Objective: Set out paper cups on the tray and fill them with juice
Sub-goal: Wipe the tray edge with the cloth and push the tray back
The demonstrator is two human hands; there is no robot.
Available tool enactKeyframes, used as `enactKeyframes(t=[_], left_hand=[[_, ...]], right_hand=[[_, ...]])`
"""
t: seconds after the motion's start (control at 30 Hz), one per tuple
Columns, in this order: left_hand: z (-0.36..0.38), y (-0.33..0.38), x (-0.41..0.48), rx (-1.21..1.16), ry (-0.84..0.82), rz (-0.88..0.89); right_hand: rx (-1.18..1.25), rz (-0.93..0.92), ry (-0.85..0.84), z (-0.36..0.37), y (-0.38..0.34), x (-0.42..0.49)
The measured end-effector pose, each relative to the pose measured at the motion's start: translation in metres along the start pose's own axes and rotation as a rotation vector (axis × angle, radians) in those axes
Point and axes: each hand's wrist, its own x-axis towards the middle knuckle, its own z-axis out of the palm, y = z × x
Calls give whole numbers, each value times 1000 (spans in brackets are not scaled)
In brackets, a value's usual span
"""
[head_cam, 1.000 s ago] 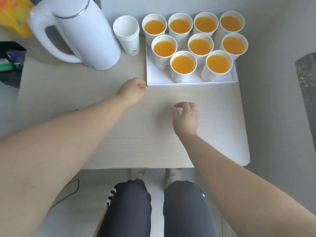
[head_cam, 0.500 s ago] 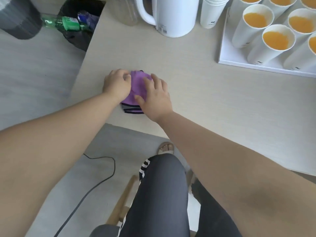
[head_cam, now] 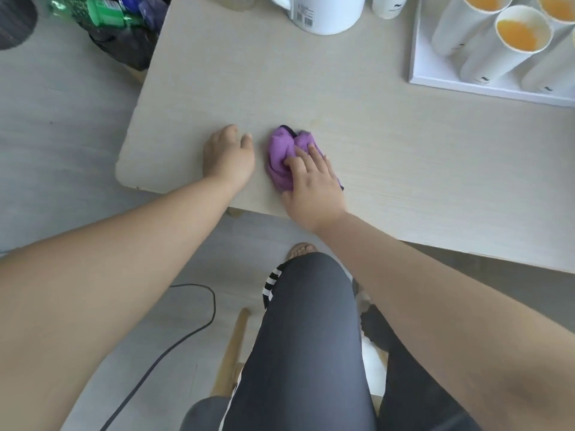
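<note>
Right hand (head_cam: pixel 311 178): fingers nearly straight, pressing a crumpled purple cloth (head_cam: pixel 281 150) onto the pale wooden table (head_cam: pixel 404 157), near edge.
Left hand (head_cam: pixel 228 155): just left of the cloth, resting loosely, holding nothing.
White paper cups of orange juice (head_cam: pixel 504 42): standing on the white rectangular tray (head_cam: pixel 435 79), far right.
White jug (head_cam: pixel 323 14): far centre.

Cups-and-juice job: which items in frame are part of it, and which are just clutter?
Job:
tray, filled cups, juice, spare cup stack, white jug; purple cloth, pressed to the table by the right hand; left hand rests on the table.

Lying about:
green bottle, black bag, floor cable.
</note>
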Motion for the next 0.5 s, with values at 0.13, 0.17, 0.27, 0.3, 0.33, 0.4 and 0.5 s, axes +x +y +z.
enactKeyframes(t=[0.13, 0.17, 0.27, 0.3, 0.33, 0.4, 0.5], left_hand=[[10, 0, -4, 48, 19, 11], [11, 2, -2, 48, 29, -7], [17, 9, 8, 93, 24, -49], [19, 12, 11, 109, 11, -66], [21, 15, 11, 120, -3, -93], [24, 21, 11, 124, -26, -154], [28, 23, 11, 116, -33, -170]], right_hand=[[-173, -32, -90, 14, -14, 11], [-230, -77, -114, 14, -16, 17], [-287, -100, -133, 1, 21, 28], [-281, -25, -108, -8, 44, 31], [-269, 88, -71, -19, 67, 33], [-218, 325, -3, -36, 100, 45], [-183, 467, 21, -38, 84, 83]])
